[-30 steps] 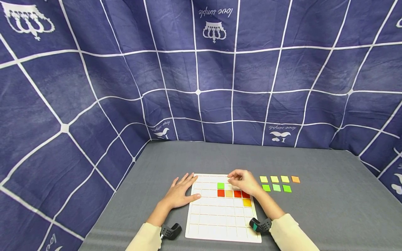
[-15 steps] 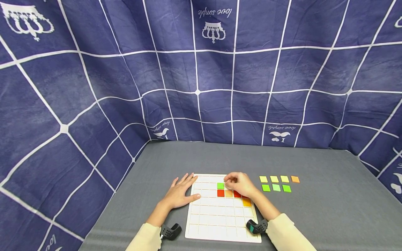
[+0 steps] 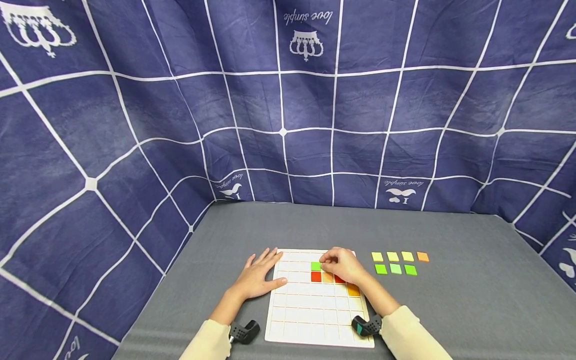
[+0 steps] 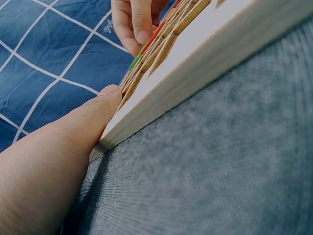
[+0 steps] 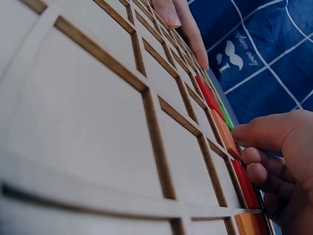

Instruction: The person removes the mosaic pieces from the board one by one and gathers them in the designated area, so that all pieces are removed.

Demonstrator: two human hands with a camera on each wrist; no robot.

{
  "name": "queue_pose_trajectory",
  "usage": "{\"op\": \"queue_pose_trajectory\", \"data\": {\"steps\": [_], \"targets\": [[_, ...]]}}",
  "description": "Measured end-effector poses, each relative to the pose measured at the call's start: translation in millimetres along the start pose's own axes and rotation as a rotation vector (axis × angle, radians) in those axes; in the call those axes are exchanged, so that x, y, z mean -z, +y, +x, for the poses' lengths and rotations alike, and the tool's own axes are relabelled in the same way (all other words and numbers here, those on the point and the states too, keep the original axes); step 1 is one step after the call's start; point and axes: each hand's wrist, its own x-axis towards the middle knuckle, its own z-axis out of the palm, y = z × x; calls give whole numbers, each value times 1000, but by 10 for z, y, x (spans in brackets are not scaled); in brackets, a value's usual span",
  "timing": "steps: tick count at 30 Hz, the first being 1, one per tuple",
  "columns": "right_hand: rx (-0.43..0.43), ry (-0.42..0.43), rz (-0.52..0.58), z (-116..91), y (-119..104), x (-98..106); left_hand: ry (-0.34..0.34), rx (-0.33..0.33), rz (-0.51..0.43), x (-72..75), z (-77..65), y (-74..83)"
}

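Observation:
A white gridded board [image 3: 301, 330] lies on the grey table. My left hand [image 3: 257, 277] rests spread at its left edge, fingertips at the far corner and thumb on the board. My right hand [image 3: 343, 265] is over the far right part, its fingers bent down at the cell right of a green tile [image 3: 316, 266]. Whether a tile is between those fingertips is hidden. Nearer me sit a red tile [image 3: 316, 276], a light orange tile [image 3: 327, 277], another red tile [image 5: 246, 183], partly covered, and an amber tile [image 3: 353, 290]. The right thumb [image 5: 247, 133] comes down beside the light orange tile.
Right of the board lie two rows of loose tiles: several yellow and orange ones, such as a yellow tile [image 3: 393, 256] and an orange tile [image 3: 423, 256], and a nearer green row with a pale green tile [image 3: 395, 269]. A blue gridded cloth [image 3: 310, 100] hangs behind.
My right hand has moved slightly left and toward me, its fingertips now close beside the green tile. My left hand and the loose tiles stay in place.

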Motion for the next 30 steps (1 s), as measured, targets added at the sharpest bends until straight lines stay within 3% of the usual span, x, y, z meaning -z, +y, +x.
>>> {"op": "queue_pose_trajectory", "data": {"steps": [30], "targets": [[-17, -18, -1, -7, -21, -7, -3, 1, -6, 13, -7, 14]]}}
